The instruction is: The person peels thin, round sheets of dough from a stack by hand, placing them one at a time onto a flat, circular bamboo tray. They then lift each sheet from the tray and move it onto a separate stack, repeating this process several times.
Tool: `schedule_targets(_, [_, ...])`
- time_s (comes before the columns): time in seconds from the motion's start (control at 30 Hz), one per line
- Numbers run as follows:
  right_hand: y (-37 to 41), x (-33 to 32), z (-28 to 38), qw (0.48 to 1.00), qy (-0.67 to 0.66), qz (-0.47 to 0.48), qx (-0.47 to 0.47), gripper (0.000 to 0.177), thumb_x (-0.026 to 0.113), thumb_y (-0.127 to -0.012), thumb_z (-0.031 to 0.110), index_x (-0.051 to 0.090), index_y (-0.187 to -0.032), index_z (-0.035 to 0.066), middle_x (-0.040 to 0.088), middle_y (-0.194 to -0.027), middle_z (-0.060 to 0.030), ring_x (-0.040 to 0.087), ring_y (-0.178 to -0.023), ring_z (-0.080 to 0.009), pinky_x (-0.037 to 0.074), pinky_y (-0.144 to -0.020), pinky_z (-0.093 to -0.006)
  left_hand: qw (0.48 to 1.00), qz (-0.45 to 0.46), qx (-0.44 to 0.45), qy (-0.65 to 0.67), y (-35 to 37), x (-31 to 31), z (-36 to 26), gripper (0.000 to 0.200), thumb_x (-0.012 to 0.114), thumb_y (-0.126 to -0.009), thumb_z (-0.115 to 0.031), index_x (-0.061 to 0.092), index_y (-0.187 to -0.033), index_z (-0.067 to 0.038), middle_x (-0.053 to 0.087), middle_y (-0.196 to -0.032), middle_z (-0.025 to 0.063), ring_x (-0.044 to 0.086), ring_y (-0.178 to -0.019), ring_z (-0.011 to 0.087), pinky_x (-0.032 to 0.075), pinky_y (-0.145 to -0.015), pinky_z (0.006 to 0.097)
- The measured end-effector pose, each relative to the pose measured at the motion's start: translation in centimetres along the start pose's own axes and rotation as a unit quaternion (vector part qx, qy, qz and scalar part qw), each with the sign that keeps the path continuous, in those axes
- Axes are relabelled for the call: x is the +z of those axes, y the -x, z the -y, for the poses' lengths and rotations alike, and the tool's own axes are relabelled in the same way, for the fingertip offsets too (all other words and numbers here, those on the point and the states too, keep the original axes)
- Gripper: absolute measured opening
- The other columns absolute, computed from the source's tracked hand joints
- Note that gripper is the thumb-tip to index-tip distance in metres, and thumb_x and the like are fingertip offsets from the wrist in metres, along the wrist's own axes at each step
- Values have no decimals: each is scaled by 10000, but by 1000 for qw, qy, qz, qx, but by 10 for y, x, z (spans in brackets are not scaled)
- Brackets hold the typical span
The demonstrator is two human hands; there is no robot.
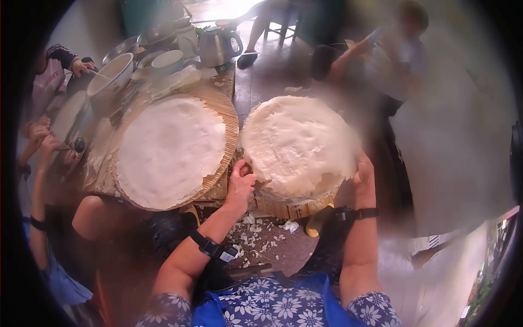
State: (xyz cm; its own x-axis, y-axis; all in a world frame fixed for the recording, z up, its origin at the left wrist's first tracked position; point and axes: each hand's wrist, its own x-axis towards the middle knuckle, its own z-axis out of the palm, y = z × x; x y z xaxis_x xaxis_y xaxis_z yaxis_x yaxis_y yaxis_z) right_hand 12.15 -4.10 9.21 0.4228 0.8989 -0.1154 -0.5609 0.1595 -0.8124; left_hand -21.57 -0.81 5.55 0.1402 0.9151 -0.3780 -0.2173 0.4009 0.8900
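Note:
A round, thin white sheet (297,144) with ragged, browned lower edges lies over a round woven straw mat (294,208) in front of me. My left hand (239,188) is closed at the sheet's lower left edge, fingers curled. At its right edge my right hand (364,177) grips the rim, with the fingertips partly hidden by the sheet. Left of these, a second white sheet (171,152) is spread flat on another straw mat (231,122) resting on the table.
Metal kettle (218,48), bowls (111,73) and pans crowd the table's back. Torn white scraps (261,237) litter the floor below. One person's hands (46,139) work at the left; another person (395,60) is at the back right. Blur covers the right side.

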Motion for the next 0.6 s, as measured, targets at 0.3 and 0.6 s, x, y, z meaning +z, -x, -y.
schedule_targets(0.3, [-4,-7,-2,997,50,-55,27,307,465,-863,28,503,-1163,-25,585,-1137,-162,590,-1016,-281,470,-923,-405,992,47,81,86,-4,0,-2,556,591,-794,-59,371,-1305,-65,504,-1086,54,518,-868,109,435,-683,240])
schedule_targets(0.6, [8,9,10,993,108,-23,-36,317,484,-839,0,501,-1156,-6,598,-1080,-122,590,-989,-236,474,-902,-371,992,59,32,107,-9,14,-10,383,634,-798,-82,468,-1142,-57,521,-839,-12,518,-697,89,456,-626,224])
